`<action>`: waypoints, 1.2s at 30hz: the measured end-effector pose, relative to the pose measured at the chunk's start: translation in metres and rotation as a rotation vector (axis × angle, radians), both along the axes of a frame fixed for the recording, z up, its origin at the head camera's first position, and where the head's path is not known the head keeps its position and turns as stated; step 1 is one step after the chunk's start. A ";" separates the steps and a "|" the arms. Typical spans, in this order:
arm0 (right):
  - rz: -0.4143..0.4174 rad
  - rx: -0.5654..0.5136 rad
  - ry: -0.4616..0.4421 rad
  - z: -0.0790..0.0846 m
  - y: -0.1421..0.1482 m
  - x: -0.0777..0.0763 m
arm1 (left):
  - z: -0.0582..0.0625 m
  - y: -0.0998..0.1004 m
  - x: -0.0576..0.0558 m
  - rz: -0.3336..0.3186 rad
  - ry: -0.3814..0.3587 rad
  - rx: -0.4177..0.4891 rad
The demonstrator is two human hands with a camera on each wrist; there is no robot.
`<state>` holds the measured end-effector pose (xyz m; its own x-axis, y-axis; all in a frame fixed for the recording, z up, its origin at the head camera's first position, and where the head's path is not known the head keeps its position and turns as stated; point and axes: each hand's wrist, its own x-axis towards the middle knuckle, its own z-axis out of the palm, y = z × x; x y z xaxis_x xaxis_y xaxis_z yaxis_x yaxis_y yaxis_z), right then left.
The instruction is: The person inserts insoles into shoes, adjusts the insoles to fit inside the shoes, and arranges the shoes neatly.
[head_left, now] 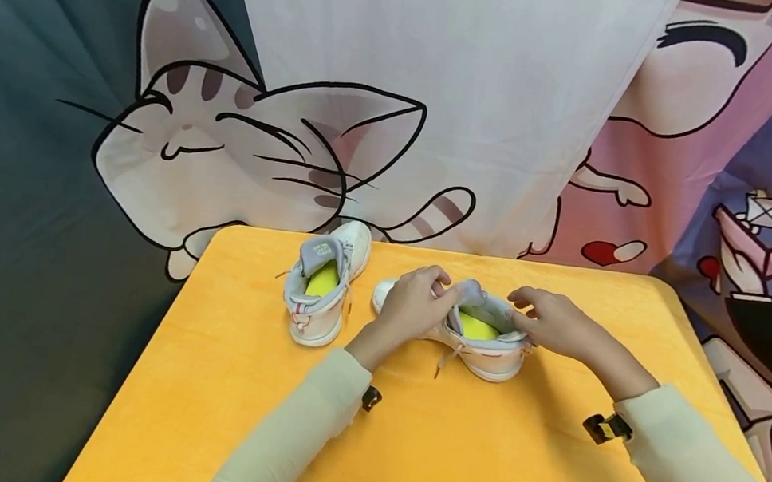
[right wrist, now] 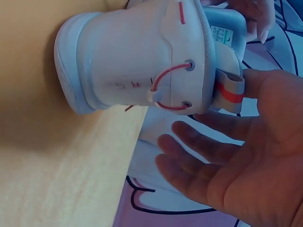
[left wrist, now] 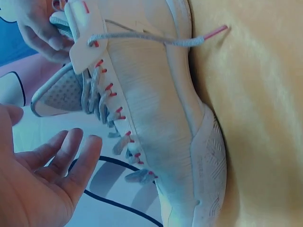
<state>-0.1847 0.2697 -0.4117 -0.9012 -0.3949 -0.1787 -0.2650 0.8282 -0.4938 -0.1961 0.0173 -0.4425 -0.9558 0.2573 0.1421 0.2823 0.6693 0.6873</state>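
A white sneaker (head_left: 490, 360) with a yellow-green inside (head_left: 478, 329) stands on the table between both hands, toe to the left. My left hand (head_left: 414, 302) is beside its laces and tongue; in the left wrist view that hand (left wrist: 57, 172) has loosely bent fingers, apart from the laces (left wrist: 113, 111). Around the heel is my right hand (head_left: 555, 323). The right wrist view shows the right hand's fingers (right wrist: 189, 142) spread beside the heel, and its thumb next to the heel pull tab (right wrist: 229, 92); whether it touches is unclear.
A matching sneaker (head_left: 316, 325) stands to the left, its toe pointing to the back. Both are on a yellow-covered table (head_left: 460, 459). Behind the table's back edge hangs a printed cloth (head_left: 465, 66) with cartoon figures.
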 end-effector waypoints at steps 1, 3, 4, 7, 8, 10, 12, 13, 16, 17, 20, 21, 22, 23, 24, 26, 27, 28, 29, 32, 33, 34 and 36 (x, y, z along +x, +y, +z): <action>-0.005 -0.007 -0.021 -0.001 0.000 0.000 | 0.001 0.000 -0.001 -0.021 -0.008 -0.009; -0.014 -0.013 -0.058 -0.002 -0.001 0.001 | 0.002 -0.001 -0.005 -0.079 -0.023 -0.020; -0.016 -0.011 -0.070 -0.002 -0.002 0.001 | 0.002 -0.002 -0.006 -0.109 -0.031 -0.023; -0.018 -0.003 -0.083 -0.002 -0.004 0.002 | 0.002 -0.004 -0.011 -0.159 -0.051 -0.008; -0.019 0.001 -0.081 -0.002 -0.005 0.002 | 0.002 -0.005 -0.012 -0.167 -0.052 0.001; -0.017 0.002 -0.071 -0.001 -0.005 0.001 | 0.001 -0.008 -0.013 -0.172 -0.042 0.010; -0.010 -0.002 -0.062 0.000 -0.005 0.000 | 0.001 -0.010 -0.013 -0.170 -0.025 0.022; -0.006 -0.007 -0.063 0.000 -0.005 -0.001 | 0.000 -0.011 -0.013 -0.173 -0.020 0.024; 0.003 -0.024 -0.082 0.002 -0.005 -0.003 | -0.003 -0.015 -0.012 -0.170 -0.024 0.032; 0.004 -0.030 -0.092 0.002 -0.005 -0.003 | -0.004 -0.016 -0.011 -0.165 -0.034 0.041; 0.011 -0.039 -0.105 0.003 -0.005 -0.005 | -0.007 -0.020 -0.010 -0.156 -0.054 0.047; 0.013 -0.037 -0.102 0.003 -0.005 -0.005 | -0.007 -0.022 -0.010 -0.156 -0.064 0.046; 0.014 -0.034 -0.101 0.003 -0.005 -0.006 | -0.008 -0.023 -0.010 -0.157 -0.074 0.043; 0.014 -0.029 -0.097 0.003 -0.005 -0.006 | -0.009 -0.025 -0.010 -0.156 -0.082 0.033; 0.015 -0.022 -0.094 0.003 -0.005 -0.007 | -0.010 -0.026 -0.010 -0.155 -0.091 0.018; 0.018 -0.011 -0.098 0.003 -0.004 -0.008 | -0.012 -0.029 -0.010 -0.152 -0.128 0.000; 0.021 -0.004 -0.096 0.004 -0.004 -0.008 | -0.013 -0.030 -0.010 -0.147 -0.137 -0.008; 0.027 0.004 -0.092 0.004 -0.005 -0.009 | -0.014 -0.031 -0.010 -0.145 -0.145 -0.012; 0.037 0.008 -0.083 0.005 -0.005 -0.010 | -0.015 -0.032 -0.010 -0.142 -0.152 -0.009; 0.095 0.046 0.014 0.007 -0.008 -0.011 | -0.018 -0.032 -0.009 -0.136 -0.164 0.014; 0.114 0.062 0.058 0.009 -0.010 -0.011 | -0.018 -0.032 -0.009 -0.134 -0.160 0.019; 0.131 0.077 0.104 0.010 -0.012 -0.011 | -0.018 -0.031 -0.009 -0.134 -0.165 0.027; 0.159 0.097 0.176 0.016 -0.016 -0.011 | -0.018 -0.031 -0.008 -0.122 -0.168 0.031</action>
